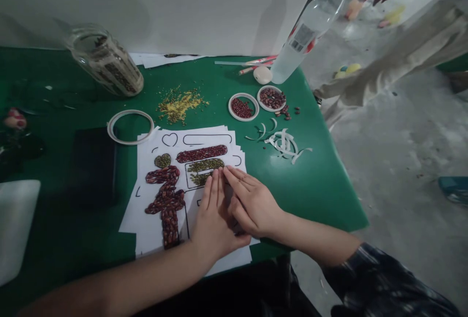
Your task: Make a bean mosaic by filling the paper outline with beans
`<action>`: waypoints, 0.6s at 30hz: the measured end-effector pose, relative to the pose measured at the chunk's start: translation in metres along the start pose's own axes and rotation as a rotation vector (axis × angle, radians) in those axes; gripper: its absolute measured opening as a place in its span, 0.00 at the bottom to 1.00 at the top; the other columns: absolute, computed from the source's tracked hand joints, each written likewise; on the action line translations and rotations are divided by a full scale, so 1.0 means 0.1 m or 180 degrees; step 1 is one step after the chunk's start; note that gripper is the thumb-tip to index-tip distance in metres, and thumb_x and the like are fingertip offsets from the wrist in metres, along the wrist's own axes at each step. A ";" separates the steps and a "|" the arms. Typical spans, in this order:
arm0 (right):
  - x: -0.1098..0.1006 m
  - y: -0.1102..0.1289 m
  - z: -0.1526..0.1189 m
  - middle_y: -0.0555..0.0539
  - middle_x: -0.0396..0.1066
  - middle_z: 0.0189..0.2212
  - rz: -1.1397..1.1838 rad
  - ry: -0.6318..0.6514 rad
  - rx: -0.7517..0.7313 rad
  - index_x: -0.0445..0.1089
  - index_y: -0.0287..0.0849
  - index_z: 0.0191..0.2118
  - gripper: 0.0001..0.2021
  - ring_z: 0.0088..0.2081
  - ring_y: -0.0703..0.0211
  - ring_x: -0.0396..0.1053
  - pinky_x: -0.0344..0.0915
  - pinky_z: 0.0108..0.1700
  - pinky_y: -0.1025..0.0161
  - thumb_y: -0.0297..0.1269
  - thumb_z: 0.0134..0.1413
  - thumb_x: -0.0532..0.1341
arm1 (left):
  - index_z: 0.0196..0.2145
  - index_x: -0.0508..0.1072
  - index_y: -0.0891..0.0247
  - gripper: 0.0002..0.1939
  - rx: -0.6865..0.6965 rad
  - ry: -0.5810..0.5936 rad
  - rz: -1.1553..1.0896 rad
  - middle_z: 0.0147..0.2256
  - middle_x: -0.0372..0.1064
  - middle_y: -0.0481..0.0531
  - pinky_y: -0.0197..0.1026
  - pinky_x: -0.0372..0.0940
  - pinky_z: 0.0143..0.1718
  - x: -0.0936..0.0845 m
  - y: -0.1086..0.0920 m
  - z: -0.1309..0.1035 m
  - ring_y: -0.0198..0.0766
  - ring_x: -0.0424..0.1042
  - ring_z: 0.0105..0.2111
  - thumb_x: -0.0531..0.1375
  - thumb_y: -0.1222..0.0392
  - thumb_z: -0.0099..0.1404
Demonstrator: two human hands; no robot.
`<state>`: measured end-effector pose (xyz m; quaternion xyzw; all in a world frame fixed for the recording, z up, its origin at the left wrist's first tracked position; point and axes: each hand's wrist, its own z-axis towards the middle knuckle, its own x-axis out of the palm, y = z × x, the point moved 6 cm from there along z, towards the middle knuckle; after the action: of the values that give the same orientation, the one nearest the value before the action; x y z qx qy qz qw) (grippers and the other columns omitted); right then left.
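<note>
A white paper sheet (pixel 215 139) with printed black outlines lies on a stack of sheets. Dark red beans (pixel 166 202) fill the large character at its left. Small red beans (pixel 202 153) fill a long rounded strip, and green mung beans (pixel 206 164) cover bars in a box and a small heart. My left hand (pixel 215 214) lies flat on the paper, fingers stretched towards the mung beans. Beside it, touching, my right hand (pixel 252 200) rests with fingers extended and thumb bent under. Both sets of fingertips meet at the lower edge of the mung beans; what is beneath them is hidden.
Lids hold small red beans (pixel 241 108) and larger brown beans (pixel 271 98). Nearby are curled white strips (pixel 284 144), a yellow-green crumbly pile (pixel 181 105), a ring lid (pixel 130 127), a glass jar (pixel 106 61) and a water bottle (pixel 305 34). Another person's trouser leg (pixel 398 63) is right.
</note>
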<state>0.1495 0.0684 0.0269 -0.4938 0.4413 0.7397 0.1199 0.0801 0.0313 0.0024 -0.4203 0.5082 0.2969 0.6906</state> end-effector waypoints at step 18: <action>0.18 -0.03 0.03 0.33 0.45 0.63 -0.0439 0.0527 0.0018 0.48 0.23 0.62 0.33 0.65 0.47 0.40 0.46 0.64 0.47 0.39 0.55 0.48 | 0.54 0.63 0.83 0.43 -0.0189 0.0062 0.0170 0.58 0.55 0.75 0.54 0.35 0.62 -0.04 -0.06 -0.07 0.64 0.44 0.61 0.55 0.40 0.54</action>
<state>0.1414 0.0677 0.0105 -0.5821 0.4168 0.6850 0.1351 0.0806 0.0227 0.0067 -0.4298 0.5169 0.3261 0.6647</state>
